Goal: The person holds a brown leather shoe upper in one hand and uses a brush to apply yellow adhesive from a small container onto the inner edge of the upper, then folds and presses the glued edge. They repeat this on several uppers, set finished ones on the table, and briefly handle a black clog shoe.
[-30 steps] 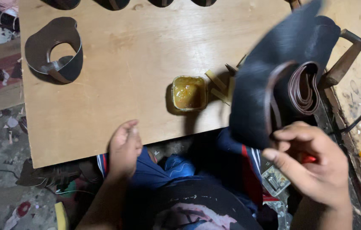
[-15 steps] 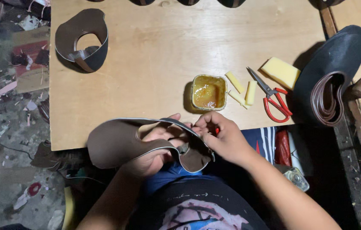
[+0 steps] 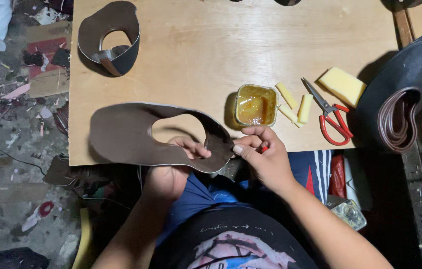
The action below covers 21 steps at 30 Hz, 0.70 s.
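Left hand (image 3: 171, 172) clamped on brown leather piece (image 3: 136, 134) at near edge of tabletop (image 3: 196, 55). Right hand (image 3: 266, 157) pinching its right end, closed around small red object (image 3: 264, 148). Glue cup (image 3: 256, 104) just beyond, scissors (image 3: 331, 117) further right.

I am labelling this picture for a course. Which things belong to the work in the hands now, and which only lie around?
In hand:
- flat brown leather piece, held by left hand and right hand
- small red tool in the right hand

Lying about:
- glue tub
- yellow foam strips
- red scissors
- yellow foam block
- curved leather piece

Both hands (image 3: 221, 157) hold a brown leather cutout (image 3: 136, 134) over the wooden board (image 3: 196, 55).
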Tool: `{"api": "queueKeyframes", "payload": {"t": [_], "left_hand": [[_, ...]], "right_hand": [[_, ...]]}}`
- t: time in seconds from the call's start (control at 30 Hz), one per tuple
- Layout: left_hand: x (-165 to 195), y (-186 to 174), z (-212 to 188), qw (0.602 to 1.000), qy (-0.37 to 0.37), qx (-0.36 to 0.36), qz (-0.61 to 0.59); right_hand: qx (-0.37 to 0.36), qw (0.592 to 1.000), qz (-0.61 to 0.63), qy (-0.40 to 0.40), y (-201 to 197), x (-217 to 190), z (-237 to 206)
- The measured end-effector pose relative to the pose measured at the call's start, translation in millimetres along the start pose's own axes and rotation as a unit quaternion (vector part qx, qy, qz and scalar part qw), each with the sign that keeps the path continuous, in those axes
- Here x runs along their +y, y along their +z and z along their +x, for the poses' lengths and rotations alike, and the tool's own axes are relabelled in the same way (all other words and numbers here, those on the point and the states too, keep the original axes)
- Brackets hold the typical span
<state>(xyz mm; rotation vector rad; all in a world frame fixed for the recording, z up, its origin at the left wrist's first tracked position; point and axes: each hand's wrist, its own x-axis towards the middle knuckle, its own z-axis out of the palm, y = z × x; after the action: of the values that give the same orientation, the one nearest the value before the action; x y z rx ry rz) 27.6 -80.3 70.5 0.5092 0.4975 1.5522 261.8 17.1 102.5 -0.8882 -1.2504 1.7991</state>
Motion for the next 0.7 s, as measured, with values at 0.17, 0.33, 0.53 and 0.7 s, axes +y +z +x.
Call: {"api": "queueKeyframes", "payload": {"t": [0.17,0.33,0.53,0.7], "left_hand": [[13,5,8,0.998,0.005,-0.037,0.047],[40,52,8,0.937,-0.152,0.094,0.301],[44,96,18,0.931,-0.218,0.057,0.287],[23,58,6,0.931,-0.136,0.062,0.332]], "right_hand": [[-0.022,1.000,-0.009,-0.017,-1,-7,5],[-0.031,0.999,-0.017,-0.011,1,-11,8],[-0.052,0.995,-0.042,0.068,17,-3,10],[-0.054,0.995,-0.084,0.031,19,6,14]]}}
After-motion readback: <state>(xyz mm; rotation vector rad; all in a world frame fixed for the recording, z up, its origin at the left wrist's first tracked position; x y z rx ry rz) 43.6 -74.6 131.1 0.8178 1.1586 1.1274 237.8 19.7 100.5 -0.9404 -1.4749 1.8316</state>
